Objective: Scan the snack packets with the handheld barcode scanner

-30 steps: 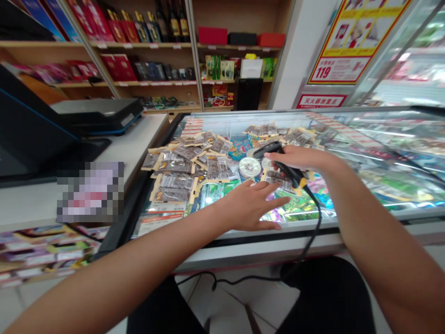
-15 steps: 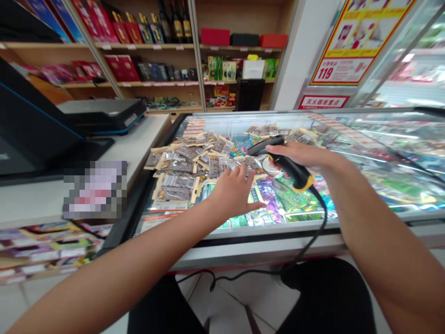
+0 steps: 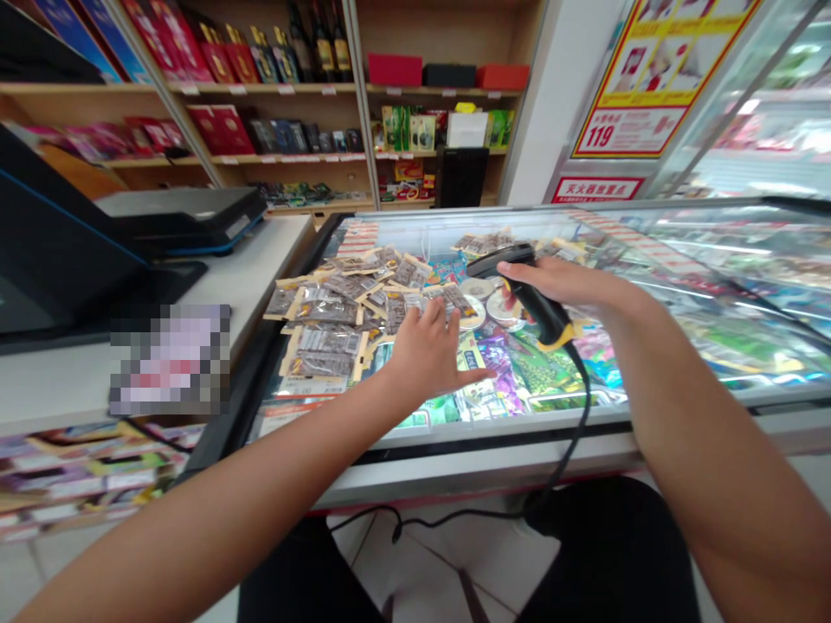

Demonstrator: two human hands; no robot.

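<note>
Right grip (image 3: 562, 284) is clasping the black-and-yellow scanner (image 3: 544, 313) over the glass-topped case (image 3: 454, 469), between front and back edges; left grip (image 3: 425, 348), fingers splayed, is partly covering a brown packet (image 3: 461, 299), more packets (image 3: 325, 343) lying heaped toward the left edge.

The scanner (image 3: 544, 313) was black with a yellow band, its cable (image 3: 586, 405) plain black. The clear packets (image 3: 325, 349) showed dark brown, edged in cream. The strip (image 3: 640, 246) was striped red and white, the poster (image 3: 663, 82) yellow, white and red.
</note>
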